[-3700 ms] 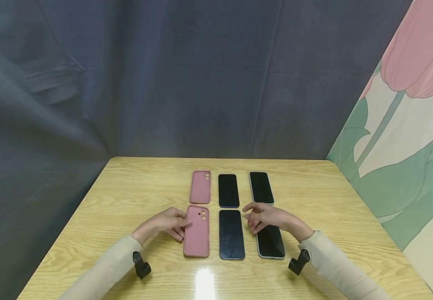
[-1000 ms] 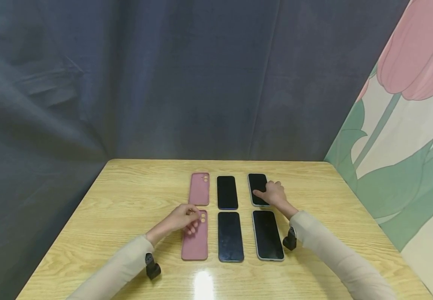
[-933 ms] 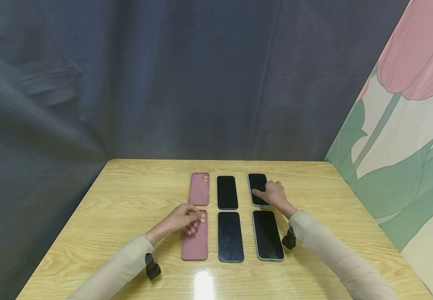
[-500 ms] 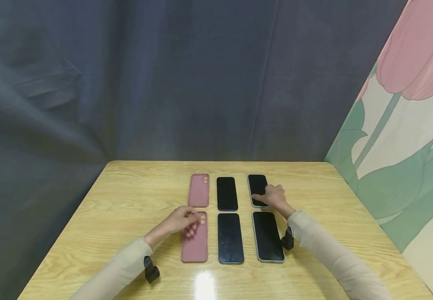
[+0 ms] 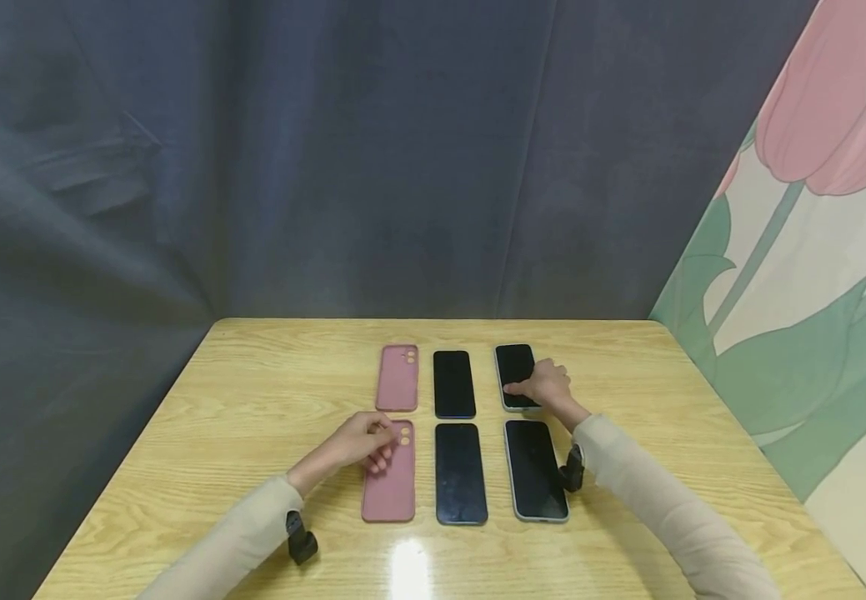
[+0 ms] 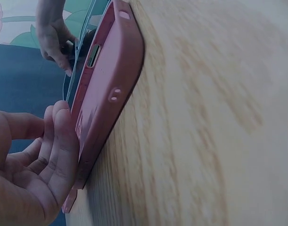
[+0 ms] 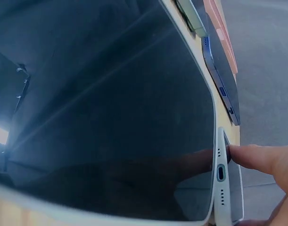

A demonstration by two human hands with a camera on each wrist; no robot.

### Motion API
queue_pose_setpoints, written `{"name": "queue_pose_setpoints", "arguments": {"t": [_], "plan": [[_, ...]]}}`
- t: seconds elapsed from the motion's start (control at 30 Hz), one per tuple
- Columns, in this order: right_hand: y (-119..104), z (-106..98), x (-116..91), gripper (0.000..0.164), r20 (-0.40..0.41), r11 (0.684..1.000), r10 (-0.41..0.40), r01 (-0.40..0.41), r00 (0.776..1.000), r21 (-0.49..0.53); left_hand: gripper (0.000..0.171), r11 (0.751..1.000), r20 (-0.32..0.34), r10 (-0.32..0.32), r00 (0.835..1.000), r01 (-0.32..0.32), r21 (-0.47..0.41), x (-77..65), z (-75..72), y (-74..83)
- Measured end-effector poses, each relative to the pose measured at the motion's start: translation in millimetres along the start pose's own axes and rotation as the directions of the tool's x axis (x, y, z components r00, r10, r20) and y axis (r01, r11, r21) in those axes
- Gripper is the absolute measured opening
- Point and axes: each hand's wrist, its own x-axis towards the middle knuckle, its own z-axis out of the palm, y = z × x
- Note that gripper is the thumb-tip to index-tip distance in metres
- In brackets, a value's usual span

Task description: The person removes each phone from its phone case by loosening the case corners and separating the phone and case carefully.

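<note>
My left hand (image 5: 363,439), its fingers loosely bent, is over the upper left part of the near pink phone case (image 5: 390,497). In the left wrist view nothing is between its thumb and fingers; whether a fingertip touches the case is unclear. My right hand (image 5: 550,385) spans the far right smartphone (image 5: 515,365), a black screen with a pale frame. Its thumb (image 7: 257,157) lies across the phone's lower end toward the left edge, and the other fingers are at the right side, partly hidden. Directly below lies the near right smartphone (image 5: 536,471), similarly pale-framed.
A far pink phone case (image 5: 398,379) lies behind the near one. Between cases and pale phones are a far dark smartphone (image 5: 453,385) and a near dark smartphone (image 5: 460,475). All lie in two rows on a wooden table (image 5: 252,392), with a dark curtain (image 5: 372,167) behind.
Since the earliest frame, my left hand has gone from the near case's left edge to above it. My right hand has moved from the near right smartphone to the far one, staying there this last second.
</note>
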Motion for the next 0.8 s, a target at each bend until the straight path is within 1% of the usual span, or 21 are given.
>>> {"name": "queue_pose_setpoints", "arguments": {"t": [0.13,0.2,0.23,0.3,0.4,0.47,0.53,0.67,0.8], "plan": [[-2.3,-1.0,-0.1,0.099,0.008,0.997,0.017,-0.017,1.0,0.072,0.021,1.0,0.001,0.008,1.0,-0.008,-0.004,0.1,0.8,1.8],[-1.7,-1.8,0.0,0.102,0.027,0.994,0.022,-0.025,0.999,0.108,0.021,1.0,-0.001,0.01,1.0,-0.01,-0.004,0.0,1.3,2.6],[-1.1,-2.3,0.0,0.101,0.034,0.993,0.019,-0.023,0.999,0.119,0.021,1.0,-0.002,0.011,1.0,-0.011,-0.003,0.0,1.5,2.9],[-0.3,-3.8,-0.1,0.093,0.045,0.991,0.0,-0.006,0.999,0.131,0.021,1.0,-0.005,0.007,1.0,-0.007,-0.004,0.2,1.7,3.5],[1.7,-6.1,-0.3,0.072,0.036,0.99,-0.051,0.045,0.998,0.135,0.022,1.0,-0.009,0.002,1.0,-0.002,-0.003,0.3,1.6,2.9],[2.8,-7.6,-0.5,0.061,0.034,0.985,-0.071,0.065,0.997,0.161,0.022,1.0,-0.014,0.003,1.0,-0.003,-0.003,0.4,1.2,2.4],[3.8,-9.2,-0.7,0.056,0.039,0.979,-0.074,0.065,0.996,0.191,0.022,1.0,-0.016,0.005,1.0,-0.005,-0.002,0.2,1.1,2.7],[4.3,-12.9,-1.8,0.05,0.054,0.972,-0.055,0.041,0.997,0.231,0.023,1.0,-0.014,0.009,1.0,-0.009,0.009,-0.9,1.8,4.5],[2.3,-15.3,-1.9,0.032,0.033,0.959,-0.057,0.046,0.998,0.278,0.023,1.0,-0.013,0.012,1.0,-0.011,0.018,-2.3,3.0,6.0]]}}
